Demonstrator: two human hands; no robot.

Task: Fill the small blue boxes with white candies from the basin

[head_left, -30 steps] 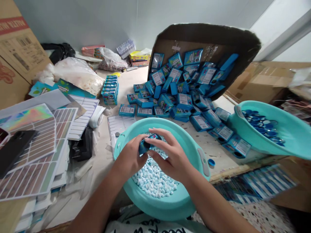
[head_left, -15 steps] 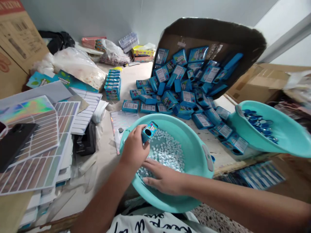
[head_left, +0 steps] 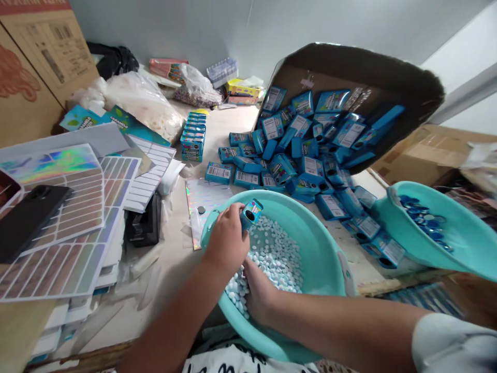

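Observation:
My left hand (head_left: 229, 235) is closed around a small blue candy box (head_left: 251, 213) with a dark round hole in its end. It holds the box tilted over the left side of a turquoise basin (head_left: 324, 259). Many small white candies (head_left: 276, 246) lie in the basin. My right hand (head_left: 261, 290) is in among these candies, on edge, just below my left hand. Its fingers are mostly hidden by the candies and my left hand, so I cannot tell how far they are closed.
Many blue boxes (head_left: 310, 167) spill from a tipped cardboard carton (head_left: 365, 67) behind the basin. A second turquoise basin (head_left: 471, 233) with blue round pieces (head_left: 425, 217) stands at right. Sticker sheets (head_left: 66, 181), a black phone (head_left: 33, 217) and a row of boxes (head_left: 193, 137) are at left.
My right hand has turned from lying flat, palm down on the candies, to standing on edge among them. My left hand still holds the blue box. The whole view has shifted slightly.

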